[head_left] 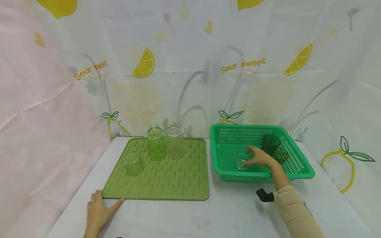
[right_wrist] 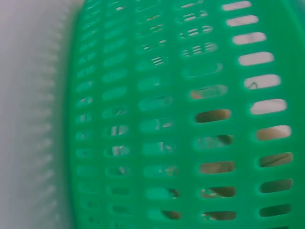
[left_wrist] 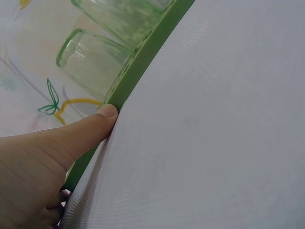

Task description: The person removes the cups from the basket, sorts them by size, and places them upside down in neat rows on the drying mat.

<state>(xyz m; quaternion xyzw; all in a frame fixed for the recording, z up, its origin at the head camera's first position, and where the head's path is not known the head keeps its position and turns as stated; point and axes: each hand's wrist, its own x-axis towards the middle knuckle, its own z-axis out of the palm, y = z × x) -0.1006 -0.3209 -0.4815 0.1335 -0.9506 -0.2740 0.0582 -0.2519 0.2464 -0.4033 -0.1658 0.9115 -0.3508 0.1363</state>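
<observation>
My right hand (head_left: 258,157) reaches into the green plastic basket (head_left: 221,173), its thumb and fingers curved round a clear drinking glass (head_left: 239,157). In the right wrist view the basket wall (right_wrist: 181,138) hides most of this hand; only bits show through the slots. My left hand (head_left: 99,211) rests at the near left corner of a green drying mat (head_left: 166,185), fingers spread. Its thumb (left_wrist: 90,131) touches the mat's front edge in the left wrist view. On the mat stand a short glass (head_left: 134,164), a tall green glass (head_left: 156,145) and a tall clear glass (head_left: 175,143), bottoms up.
Two darker glasses lie to the right in the basket: a dark green glass (head_left: 269,142) and a patterned olive glass (head_left: 280,154). A white cloth covers the table (head_left: 178,218). Behind hangs a lemon-printed curtain (head_left: 190,43). A black wrist-mounted piece (head_left: 265,195) juts from the right sleeve.
</observation>
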